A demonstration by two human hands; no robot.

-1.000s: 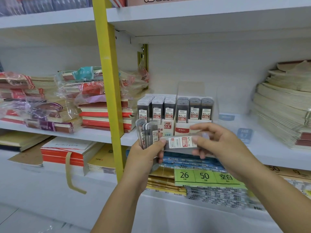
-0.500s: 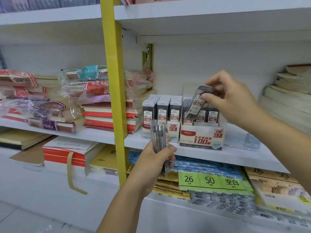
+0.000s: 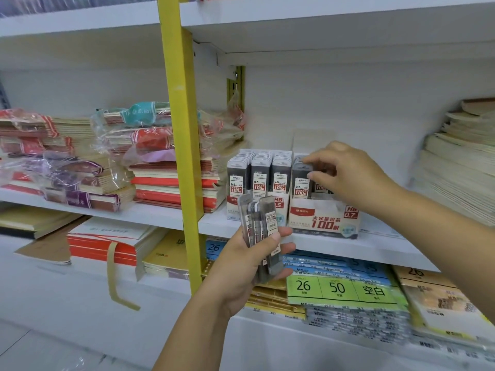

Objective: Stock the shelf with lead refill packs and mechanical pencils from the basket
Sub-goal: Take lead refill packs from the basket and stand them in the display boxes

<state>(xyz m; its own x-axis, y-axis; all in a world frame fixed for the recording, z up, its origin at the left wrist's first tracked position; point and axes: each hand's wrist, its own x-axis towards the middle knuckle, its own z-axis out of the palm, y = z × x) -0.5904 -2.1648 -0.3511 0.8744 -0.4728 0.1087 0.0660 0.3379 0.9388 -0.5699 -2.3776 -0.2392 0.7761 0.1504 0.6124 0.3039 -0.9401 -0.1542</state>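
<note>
My left hand (image 3: 251, 263) grips a small bunch of lead refill packs (image 3: 261, 223), grey and clear with white labels, held upright in front of the shelf edge. On the white shelf (image 3: 334, 245) stand two display boxes of refills: the 0.5 box (image 3: 258, 180) on the left and the 0.7 box (image 3: 324, 218) on the right. My right hand (image 3: 348, 178) reaches into the 0.7 box, its fingers on the top of a refill pack (image 3: 301, 180) standing in the front row. The basket and the mechanical pencils are out of view.
A yellow upright post (image 3: 182, 145) stands just left of the boxes. Wrapped notebook stacks (image 3: 150, 156) fill the shelf to the left, and more paper stacks (image 3: 460, 162) lie to the right. Paper packs with green labels (image 3: 340, 290) sit on the lower shelf.
My right hand carried one refill pack from my left hand up to the 0.7 box and has lowered it into the front row. My left hand stayed put with the remaining packs.
</note>
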